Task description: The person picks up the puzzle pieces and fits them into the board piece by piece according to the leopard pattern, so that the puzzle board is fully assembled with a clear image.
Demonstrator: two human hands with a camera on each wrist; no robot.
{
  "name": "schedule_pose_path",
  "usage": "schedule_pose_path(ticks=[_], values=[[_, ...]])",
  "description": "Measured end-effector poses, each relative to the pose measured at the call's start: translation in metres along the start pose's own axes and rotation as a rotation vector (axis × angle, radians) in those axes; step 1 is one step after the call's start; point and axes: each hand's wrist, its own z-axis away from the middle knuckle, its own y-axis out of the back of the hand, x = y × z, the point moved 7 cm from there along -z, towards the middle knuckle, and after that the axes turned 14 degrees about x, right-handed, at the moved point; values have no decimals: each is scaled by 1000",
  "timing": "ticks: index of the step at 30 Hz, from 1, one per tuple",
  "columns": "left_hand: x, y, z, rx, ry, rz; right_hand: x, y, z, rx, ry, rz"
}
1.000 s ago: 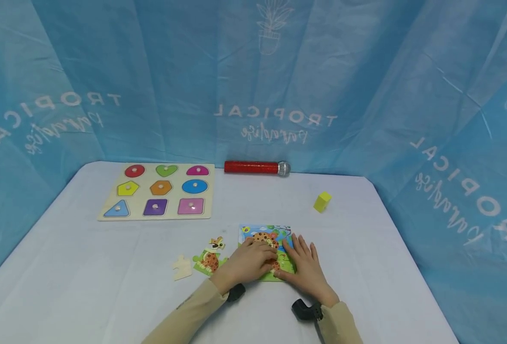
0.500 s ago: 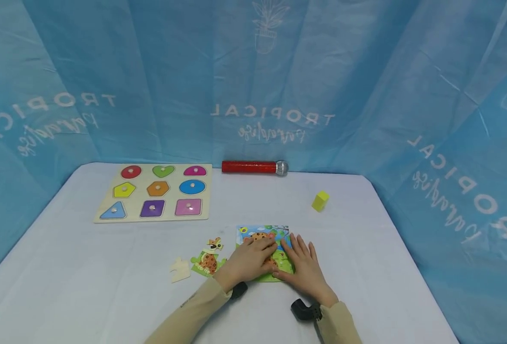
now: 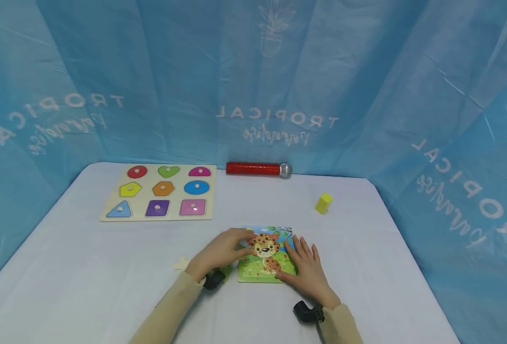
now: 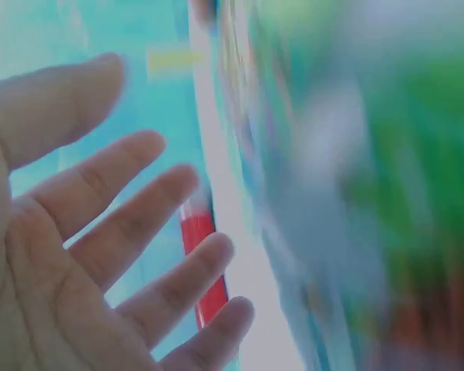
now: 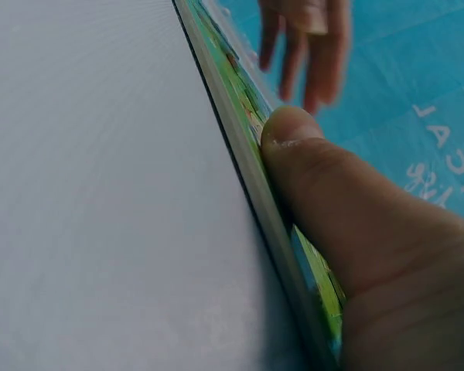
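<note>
A leopard jigsaw puzzle lies flat on the table, its spotted cub, green grass and blue sky in view. Over its left edge my left hand hovers, and the left wrist view shows that hand's fingers spread with nothing in them. My right hand lies along the puzzle's right side, fingers extended. In the right wrist view, its thumb rests on the puzzle's edge. A pale loose piece peeks out left of my left hand; the other loose pieces there are mostly hidden by the hand and wrist.
A wooden shape board with knobbed shapes sits at the back left. Behind the puzzle lies a red microphone, near the blue curtain. A yellow block stands at the back right of the white table.
My left hand has lifted off the middle of the puzzle and moved left, uncovering the cub picture and covering the loose pieces. The right hand stays in place.
</note>
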Motion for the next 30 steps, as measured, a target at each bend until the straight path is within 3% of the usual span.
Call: schedule_pose_path(ticks=[4,8,13,19,22,26,30], values=[[-39,29,22,58,142,-18,3,0,2,2,-6,4],[-56,39,38,34,170,-45,7,1,5,4,-18,7],[-56,43,40,50,167,-27,7,2,5,12,-26,-11],[-58,46,37,75,219,-40,4,2,3,17,-22,-10],[-60,49,36,106,234,9,2,2,1,33,-14,-5],[-64,55,34,201,282,93,2,0,0,17,-11,-12],[-57,54,27,260,344,192,3,-2,0,8,-11,-3]])
